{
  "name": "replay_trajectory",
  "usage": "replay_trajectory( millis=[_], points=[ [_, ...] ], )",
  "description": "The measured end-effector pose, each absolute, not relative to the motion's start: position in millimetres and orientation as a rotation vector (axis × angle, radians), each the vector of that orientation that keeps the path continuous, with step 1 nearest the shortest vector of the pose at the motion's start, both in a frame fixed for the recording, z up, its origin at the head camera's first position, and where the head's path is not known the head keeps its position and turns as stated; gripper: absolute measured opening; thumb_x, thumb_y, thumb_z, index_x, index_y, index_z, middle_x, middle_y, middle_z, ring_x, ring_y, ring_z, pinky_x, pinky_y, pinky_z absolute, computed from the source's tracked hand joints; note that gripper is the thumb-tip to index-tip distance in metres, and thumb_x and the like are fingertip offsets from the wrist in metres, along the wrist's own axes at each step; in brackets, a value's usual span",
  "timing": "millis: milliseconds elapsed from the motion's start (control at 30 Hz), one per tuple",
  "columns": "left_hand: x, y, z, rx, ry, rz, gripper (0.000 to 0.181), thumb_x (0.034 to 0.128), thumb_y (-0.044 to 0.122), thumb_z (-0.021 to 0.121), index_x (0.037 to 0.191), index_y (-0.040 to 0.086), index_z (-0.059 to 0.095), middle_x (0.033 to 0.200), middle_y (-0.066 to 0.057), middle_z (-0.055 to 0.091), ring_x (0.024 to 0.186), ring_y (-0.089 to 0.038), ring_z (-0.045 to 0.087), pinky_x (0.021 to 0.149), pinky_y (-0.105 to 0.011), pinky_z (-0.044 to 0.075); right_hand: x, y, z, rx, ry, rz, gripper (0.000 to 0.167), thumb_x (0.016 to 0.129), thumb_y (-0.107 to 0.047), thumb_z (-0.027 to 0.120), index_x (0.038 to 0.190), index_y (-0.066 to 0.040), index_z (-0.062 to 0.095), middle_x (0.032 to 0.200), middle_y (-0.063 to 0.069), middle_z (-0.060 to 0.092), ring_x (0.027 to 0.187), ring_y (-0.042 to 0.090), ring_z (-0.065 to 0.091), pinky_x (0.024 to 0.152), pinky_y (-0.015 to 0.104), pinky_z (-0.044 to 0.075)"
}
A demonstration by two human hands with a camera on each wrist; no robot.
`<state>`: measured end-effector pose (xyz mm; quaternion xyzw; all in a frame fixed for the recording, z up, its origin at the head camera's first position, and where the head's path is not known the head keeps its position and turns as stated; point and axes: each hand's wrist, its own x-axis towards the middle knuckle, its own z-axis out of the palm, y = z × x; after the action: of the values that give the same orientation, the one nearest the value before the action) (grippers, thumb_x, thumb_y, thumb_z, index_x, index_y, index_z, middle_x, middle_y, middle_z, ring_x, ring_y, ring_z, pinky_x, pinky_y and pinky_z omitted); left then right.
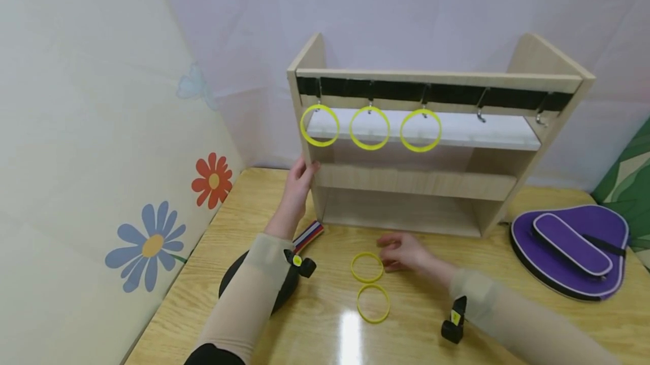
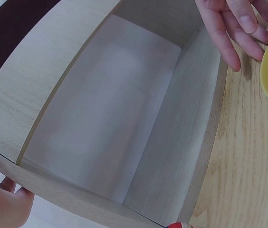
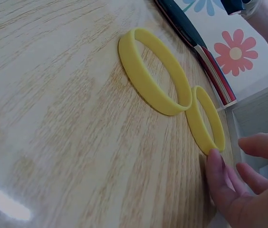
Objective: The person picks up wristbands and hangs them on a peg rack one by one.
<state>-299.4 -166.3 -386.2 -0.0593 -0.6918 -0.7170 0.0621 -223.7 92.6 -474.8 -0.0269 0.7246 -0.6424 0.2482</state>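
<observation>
The left hand (image 1: 297, 190) holds the left side panel of a wooden shelf unit (image 1: 416, 181), its fingers round the panel's edge. Just above the table, the right hand (image 1: 406, 253) has its fingers apart beside a yellow ring (image 1: 367, 280); in the right wrist view the thumb or a fingertip lies at the edge of that ring (image 3: 199, 127), with nothing gripped. A second yellow ring (image 1: 373, 321) lies nearer the front, touching or almost touching the first. Three more yellow rings (image 1: 320, 144) hang from the left three hooks on the black strip (image 1: 396, 91).
Two hooks (image 1: 481, 117) at the right of the strip bear no ring. A purple case (image 1: 569, 252) lies right of the shelf unit. Under the left forearm is a black paddle (image 1: 286, 291) with a striped handle (image 1: 308, 236). Flowered fabric (image 1: 66, 128) hangs at the left.
</observation>
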Motion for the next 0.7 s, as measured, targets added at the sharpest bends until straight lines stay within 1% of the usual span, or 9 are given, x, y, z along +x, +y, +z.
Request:
replay_trajectory(
  millis=[200,433,567,700],
  points=[
    [-301.4,-166.8,-388.2,-0.186,-2.087,-2.172,0.052,0.0971,0.019,0.051,0.149,0.018,0.044,0.146,-0.019,0.048,0.124,-0.026,0.048,0.111,-0.051,0.034,-224.4,89.4,-477.1,-0.057,2.033,-1.721,0.047,0.083,0.006,0.062,0.128,0.015,0.052,0.088,0.009,0.063,0.068,0.013,0.062,0.065,0.029,0.059],
    [-300.0,-166.0,-386.8,-0.182,-2.085,-2.171,0.052,0.0972,0.018,0.051,0.149,0.018,0.044,0.147,-0.020,0.047,0.124,-0.026,0.047,0.111,-0.052,0.034,-226.1,87.1,-482.0,-0.034,2.082,-1.707,0.045,0.080,0.009,0.064,0.124,0.014,0.055,0.084,0.009,0.063,0.064,0.012,0.061,0.060,0.027,0.057],
    [-299.6,-165.4,-386.4,-0.179,-2.089,-2.168,0.053,0.0971,0.018,0.051,0.149,0.018,0.044,0.148,-0.020,0.046,0.124,-0.025,0.047,0.111,-0.051,0.033,-224.4,85.8,-483.3,-0.030,2.121,-1.699,0.042,0.078,0.010,0.068,0.119,0.013,0.058,0.080,0.008,0.063,0.060,0.011,0.060,0.057,0.025,0.055],
    [-300.4,-166.3,-387.3,-0.177,-2.082,-2.165,0.052,0.0974,0.018,0.050,0.149,0.015,0.044,0.146,-0.023,0.046,0.119,-0.023,0.049,0.109,-0.049,0.035,-221.6,83.6,-484.8,-0.032,2.178,-1.678,0.036,0.077,0.010,0.071,0.112,0.012,0.062,0.076,0.006,0.061,0.057,0.011,0.058,0.055,0.024,0.054]
  ],
)
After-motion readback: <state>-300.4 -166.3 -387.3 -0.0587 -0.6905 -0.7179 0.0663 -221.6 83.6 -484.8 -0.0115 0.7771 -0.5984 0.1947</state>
